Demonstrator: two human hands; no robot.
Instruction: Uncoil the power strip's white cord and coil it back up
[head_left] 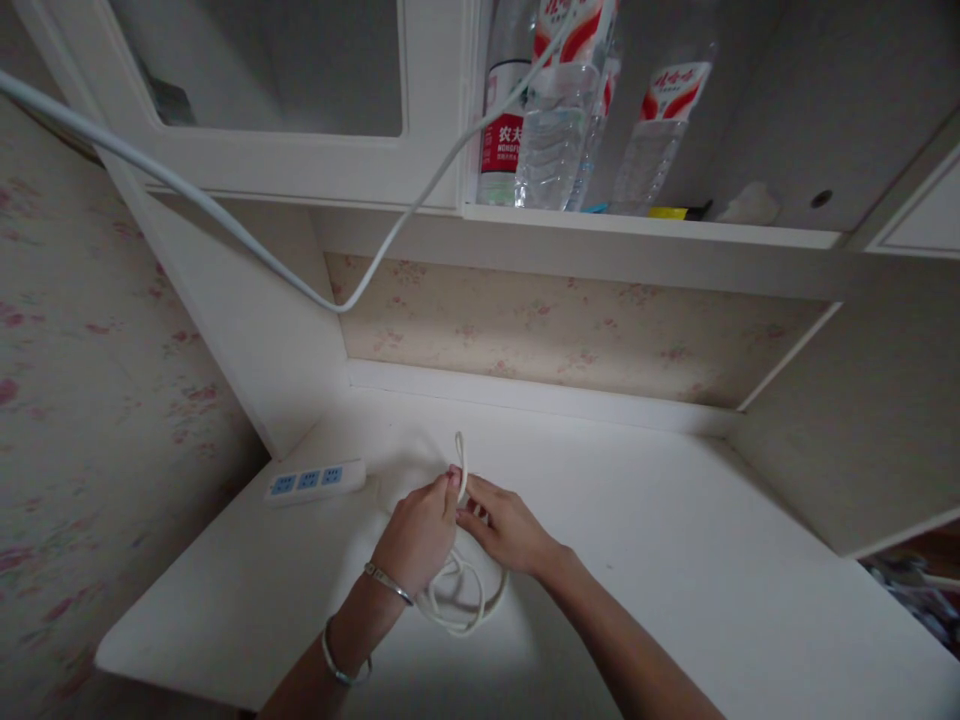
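Room: a white desk (675,560) sat in an alcove with floral wallpaper (570,325) behind it and a cabinet with a shelf (645,228) above.
Cord: a white cord (459,590) lay coiled in loose loops on the desk, under and just in front of both hands, with one small loop (459,452) standing up above the fingertips.
Left hand: the left hand (418,538) pinched the cord at the base of that raised loop, thumb and forefinger pressed together, apparently to keep the coil gathered; two bangles (367,620) circled its wrist.
Right hand: the right hand (510,530) met it from the other side, its fingers curled onto the same bundle and touching the left fingertips, seemingly steadying the loops.
Power strip: a white power strip (315,481) with blue sockets lay flat near the desk's left edge, just beside the coil; I judged the cord belonged to it.
Overhead cable: a second white cable (247,243) hung slack across the cabinet front.
Shelf: water bottles (555,130) stood upright on it, well apart from the hands.
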